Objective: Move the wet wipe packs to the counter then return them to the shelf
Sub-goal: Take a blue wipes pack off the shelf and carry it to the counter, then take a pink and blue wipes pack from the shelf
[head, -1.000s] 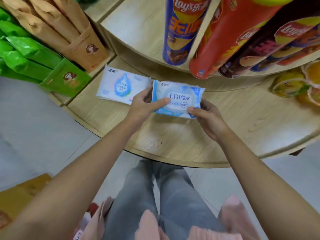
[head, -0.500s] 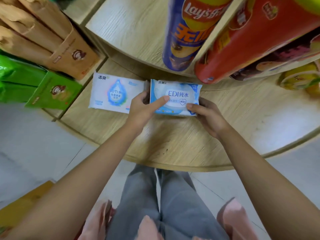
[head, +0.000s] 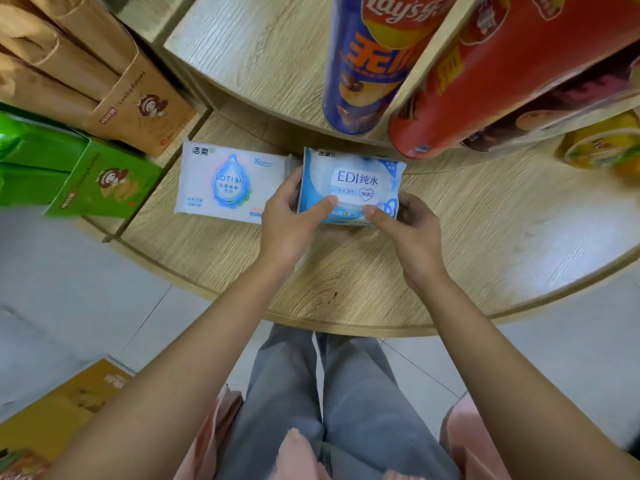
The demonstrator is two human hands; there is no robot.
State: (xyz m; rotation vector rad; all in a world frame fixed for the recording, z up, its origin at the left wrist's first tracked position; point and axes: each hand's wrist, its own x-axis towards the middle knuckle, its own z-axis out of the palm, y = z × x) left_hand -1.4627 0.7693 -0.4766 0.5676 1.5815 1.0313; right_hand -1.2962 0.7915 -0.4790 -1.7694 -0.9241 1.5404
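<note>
Since a second ago we have squared up the blue EDI wet wipe pack (head: pixel 353 181), which sat skewed then. Its left edge now stands just beside the white lotion pack (head: pixel 228 183), with only our left fingers (head: pixel 292 178) between the two. Farthest left of our fingers lie the green boxes (head: pixel 100 181), and beyond them the brown paper bags (head: pixel 138 109) lean in the neighbouring section, both well apart from our hands. Next comes the white lotion pack, flat on the curved wooden shelf (head: pixel 485 244), its right edge just beside the backs of our left fingers. Our left hand (head: pixel 287 216) grips the left end of the blue EDI wet wipe pack: the thumb presses on the printed face near the lower edge, while the other fingers curl round the left side. That pack sits between both hands, label up and readable, its near edge seemingly lifted on our fingers; whether its far edge rests on the wood we cannot tell. Our right hand (head: pixel 408 233) grips the right end in the same way, thumb on the face near the left thumb, fingers wrapped under the right edge. Beyond our right fingertips the blue Lay's can (head: pixel 367 71) and the red can (head: pixel 478 81) stand on the upper tier, and far right of our fingers sit the yellow cups (head: pixel 602 147), blurred.
</note>
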